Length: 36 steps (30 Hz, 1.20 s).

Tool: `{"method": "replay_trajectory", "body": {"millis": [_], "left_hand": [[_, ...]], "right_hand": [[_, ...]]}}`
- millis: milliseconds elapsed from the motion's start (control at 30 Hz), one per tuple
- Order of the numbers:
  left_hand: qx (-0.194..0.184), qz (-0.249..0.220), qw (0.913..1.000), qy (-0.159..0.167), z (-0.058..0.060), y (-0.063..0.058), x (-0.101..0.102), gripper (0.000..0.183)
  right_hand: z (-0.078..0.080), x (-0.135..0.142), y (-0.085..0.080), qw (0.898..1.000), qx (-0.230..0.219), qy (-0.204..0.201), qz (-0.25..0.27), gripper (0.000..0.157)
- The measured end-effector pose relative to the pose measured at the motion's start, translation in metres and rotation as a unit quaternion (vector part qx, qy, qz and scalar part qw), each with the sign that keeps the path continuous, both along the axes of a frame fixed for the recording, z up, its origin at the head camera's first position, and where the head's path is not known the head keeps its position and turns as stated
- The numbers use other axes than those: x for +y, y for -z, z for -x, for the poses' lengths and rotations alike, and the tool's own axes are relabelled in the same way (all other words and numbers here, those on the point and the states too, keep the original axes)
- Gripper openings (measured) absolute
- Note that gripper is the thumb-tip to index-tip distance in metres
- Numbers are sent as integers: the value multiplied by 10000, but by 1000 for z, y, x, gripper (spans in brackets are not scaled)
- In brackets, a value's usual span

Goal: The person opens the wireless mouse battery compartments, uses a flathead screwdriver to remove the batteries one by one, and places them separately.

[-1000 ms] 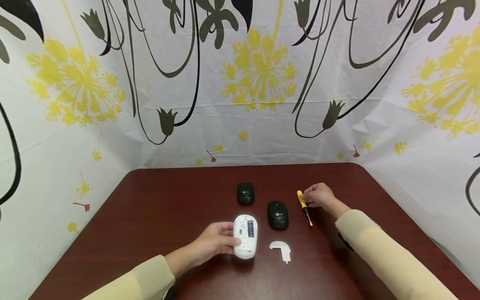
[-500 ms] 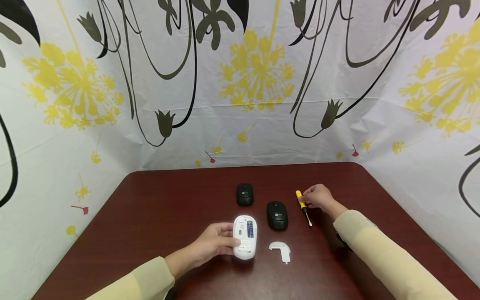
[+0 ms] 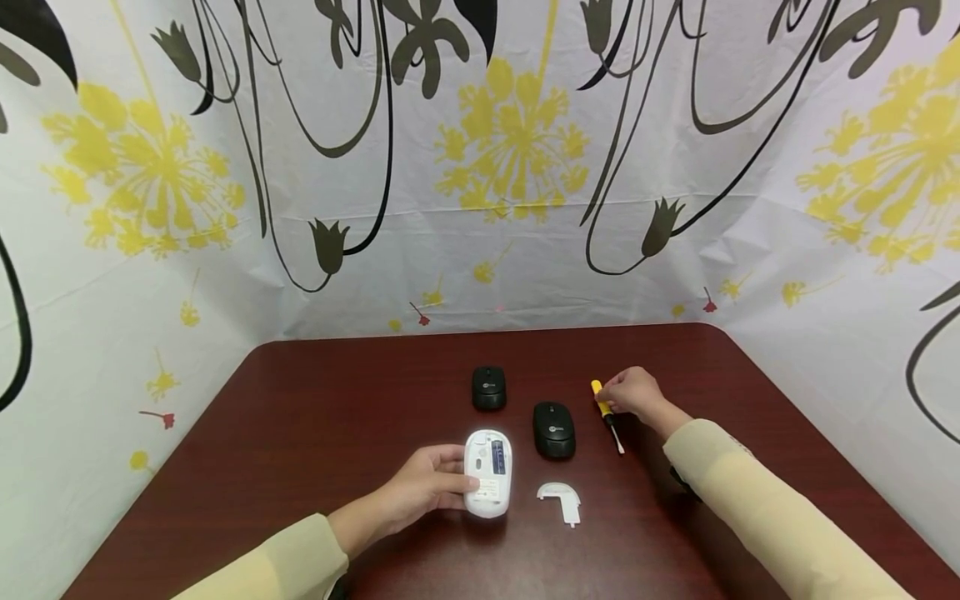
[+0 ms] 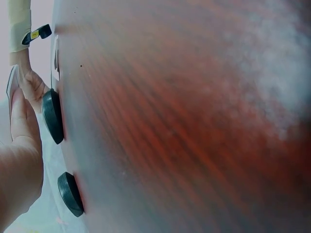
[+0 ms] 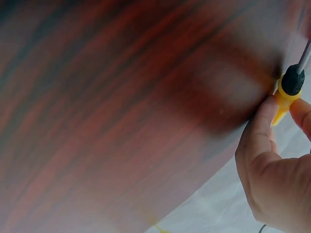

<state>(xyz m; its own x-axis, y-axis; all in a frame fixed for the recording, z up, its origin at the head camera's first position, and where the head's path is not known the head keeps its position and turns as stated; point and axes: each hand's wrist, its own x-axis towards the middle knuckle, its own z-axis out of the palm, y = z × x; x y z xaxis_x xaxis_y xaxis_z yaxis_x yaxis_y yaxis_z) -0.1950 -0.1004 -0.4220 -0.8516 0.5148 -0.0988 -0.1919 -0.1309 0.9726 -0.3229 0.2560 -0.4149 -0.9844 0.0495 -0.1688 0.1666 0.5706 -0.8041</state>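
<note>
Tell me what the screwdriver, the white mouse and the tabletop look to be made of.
Screwdriver: handle probably plastic, opaque yellow; shaft likely metal, silvery-grey and shiny.
White mouse: probably hard plastic, smooth, judging by the moulded-looking shell and battery recess.
Tabletop: wood-look, fairly glossy, with dark red-brown streaks and soft reflections; solid wood or laminate, I can't tell.

can read no word, brand or number for certain; can spot a pale logo [image 3: 556,429] on the nearer black mouse [image 3: 554,443] and another on the farther black mouse [image 3: 489,396], both too small to spell out; can see fine print on a label [image 3: 487,491] under the white mouse [image 3: 486,470], and faint marks on the blue battery [image 3: 498,457], likewise illegible.
</note>
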Motion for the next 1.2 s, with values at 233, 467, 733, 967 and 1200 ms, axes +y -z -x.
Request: {"method": "replay_trajectory", "body": {"millis": [233,467,733,967,1200], "left_hand": [[3,11,10000,-16,0,0,0,54],[6,29,10000,-20,0,-1,-1,54],[12,9,10000,-17,-1,0,-1,55],[6,5,10000,-8,-2,-1,-1,54],[25,6,10000,-10,-3,-2,-1,53]], "right_hand": [[-2,3,-2,9998,-21,-144,143,24],[-6,5,-10,9970,-157,-84,759,35],[-5,7,-22,9887,-579,-19,1380,55],[-9,10,-27,9819,-725,-12,1750,62],[-15,7,-33,9749,-650,-31,2131,61]]}}
